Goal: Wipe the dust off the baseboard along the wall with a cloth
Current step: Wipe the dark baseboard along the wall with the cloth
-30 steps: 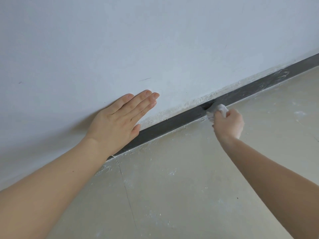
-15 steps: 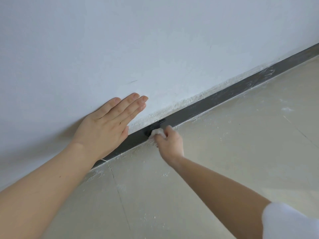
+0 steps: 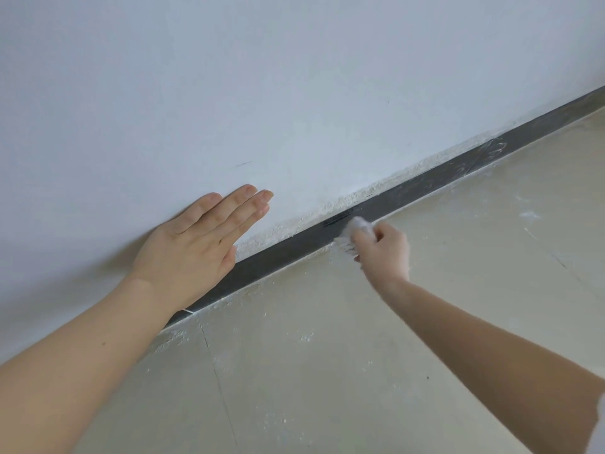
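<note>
Baseboard (image 3: 278,258) runs lower-left to upper-right (right hand (image 3: 384,253) grips cloth (image 3: 358,229)).

2 hands: left hand (image 3: 193,247) mid-left of frame, right hand (image 3: 384,250) ctr-right. 1 cloth (image 3: 355,231), white, approx. ctr. 1 baseboard (image 3: 278,260), dark strip, lower left to upper right. 1 wall (image 3: 294,77), upper half. 1 floor (image 3: 360,355), lower half. 1 sleeve (image 3: 599,421), white, lower right corner.
</note>
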`<state>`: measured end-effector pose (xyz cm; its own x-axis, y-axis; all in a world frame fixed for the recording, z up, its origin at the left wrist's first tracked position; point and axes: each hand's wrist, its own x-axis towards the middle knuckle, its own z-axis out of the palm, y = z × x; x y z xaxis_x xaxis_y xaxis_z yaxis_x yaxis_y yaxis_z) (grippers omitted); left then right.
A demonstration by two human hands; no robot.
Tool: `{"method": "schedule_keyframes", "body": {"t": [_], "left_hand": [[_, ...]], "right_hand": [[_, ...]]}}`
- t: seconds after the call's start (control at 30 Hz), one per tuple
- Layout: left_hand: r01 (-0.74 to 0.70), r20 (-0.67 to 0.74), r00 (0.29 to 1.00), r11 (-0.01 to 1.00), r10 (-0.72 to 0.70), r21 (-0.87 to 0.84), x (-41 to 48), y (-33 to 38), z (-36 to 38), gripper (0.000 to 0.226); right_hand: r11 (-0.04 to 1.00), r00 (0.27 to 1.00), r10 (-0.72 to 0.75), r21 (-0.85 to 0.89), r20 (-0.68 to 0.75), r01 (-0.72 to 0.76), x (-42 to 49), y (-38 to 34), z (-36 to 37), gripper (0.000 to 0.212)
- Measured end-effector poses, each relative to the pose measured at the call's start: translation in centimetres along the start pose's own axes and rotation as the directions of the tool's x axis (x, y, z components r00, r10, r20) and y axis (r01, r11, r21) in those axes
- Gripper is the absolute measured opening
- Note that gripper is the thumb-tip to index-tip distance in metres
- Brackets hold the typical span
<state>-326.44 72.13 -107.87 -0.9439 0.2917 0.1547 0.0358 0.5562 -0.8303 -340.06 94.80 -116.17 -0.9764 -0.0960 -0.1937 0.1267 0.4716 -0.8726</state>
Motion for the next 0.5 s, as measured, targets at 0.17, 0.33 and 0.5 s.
{"method": "schedule_keyframes", "body": {"t": [0.17, 0.33, 0.5], "left_hand": [[-0.031, 0.018, 0.999, 0.999, 0.03, 0.033, -0.1, -0.5, -0.3, 0.062], [-0.04, 0.023, 0.999, 0.999, 0.039, 0.022, -0.3, -0.7, -0.2, 0.062], [-0.043, 0.046, 0.998, 0.999, 0.043, -0.013, -0.3, -0.8, -0.4, 0.061]], "right_hand": [[0.954, 0.917, -0.235, -0.106, 0.321, 0.281, -6.5, -1.8, 4.7, 0.039], [0.924, 0.908, -0.318, -0.125, 0.273, 0.362, -5.0, -3.8, 4.1, 0.033], [0.951, 0.967, -0.248, -0.178, 0.059, 0.255, -0.9, -2.8, 0.0, 0.038]]}}
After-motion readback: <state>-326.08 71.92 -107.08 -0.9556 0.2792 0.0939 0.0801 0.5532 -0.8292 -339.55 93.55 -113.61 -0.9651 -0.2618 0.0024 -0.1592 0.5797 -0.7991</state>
